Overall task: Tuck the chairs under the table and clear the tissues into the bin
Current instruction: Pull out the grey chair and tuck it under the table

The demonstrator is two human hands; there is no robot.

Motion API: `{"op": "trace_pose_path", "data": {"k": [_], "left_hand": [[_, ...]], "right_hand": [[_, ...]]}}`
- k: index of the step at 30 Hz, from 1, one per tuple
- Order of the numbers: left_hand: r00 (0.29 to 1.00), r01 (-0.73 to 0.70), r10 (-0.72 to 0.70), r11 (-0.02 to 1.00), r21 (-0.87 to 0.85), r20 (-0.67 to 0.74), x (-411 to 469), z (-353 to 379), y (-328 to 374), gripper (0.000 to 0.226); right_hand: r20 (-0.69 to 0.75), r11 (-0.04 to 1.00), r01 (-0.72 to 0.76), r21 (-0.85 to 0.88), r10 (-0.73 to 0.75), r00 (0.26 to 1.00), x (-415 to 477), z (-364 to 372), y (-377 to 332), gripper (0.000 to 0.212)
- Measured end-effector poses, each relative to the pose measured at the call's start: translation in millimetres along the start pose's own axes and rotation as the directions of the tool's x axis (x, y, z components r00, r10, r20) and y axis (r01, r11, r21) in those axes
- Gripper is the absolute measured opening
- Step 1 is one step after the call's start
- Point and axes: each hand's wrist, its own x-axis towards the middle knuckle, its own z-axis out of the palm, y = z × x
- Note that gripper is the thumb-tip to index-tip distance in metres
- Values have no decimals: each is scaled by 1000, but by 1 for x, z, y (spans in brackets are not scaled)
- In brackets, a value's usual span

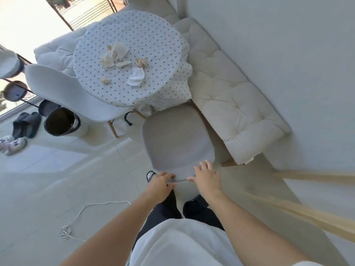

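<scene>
A grey chair (177,139) stands in front of me, its front edge just under the hanging cloth of the round table (153,35), which wears a white dotted tablecloth. My left hand (160,182) grips the top of the chair's back at its left corner. My right hand (206,176) lies on the back's right part, fingers spread over the edge. Several crumpled tissues (123,60) lie in the middle of the table, with a white one (136,77) nearest. A second, white chair (63,91) stands at the table's left side. The bin (61,121), dark inside and open, sits on the floor beside it.
A cream cushioned bench (236,104) runs along the wall on the right, close to the grey chair. Slippers and shoes (19,131) lie at the far left near a glass door. A white cord (80,214) trails on the tiled floor.
</scene>
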Motion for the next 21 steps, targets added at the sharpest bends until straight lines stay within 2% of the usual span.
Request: {"op": "trace_pose_path", "data": {"k": [5,8,13,18,21], "left_hand": [[996,-10,36,952,305,-79,7,4,1,37],[992,-7,53,928,373,-113,14,1,1,34],[989,-1,60,915,403,-134,30,-11,-3,51],[991,-21,73,918,395,-117,46,-32,-16,42],[987,-43,102,915,400,-126,52,-39,-26,46]], "right_hand": [[-6,980,37,-196,-38,999,-2,5,-6,68],[-6,971,40,-237,-43,999,2,4,-7,69],[-17,972,67,-224,-73,997,15,-6,-8,70],[-23,977,44,-209,-50,998,27,-16,-21,70],[-65,983,27,-184,-39,997,31,-17,-25,69]]}}
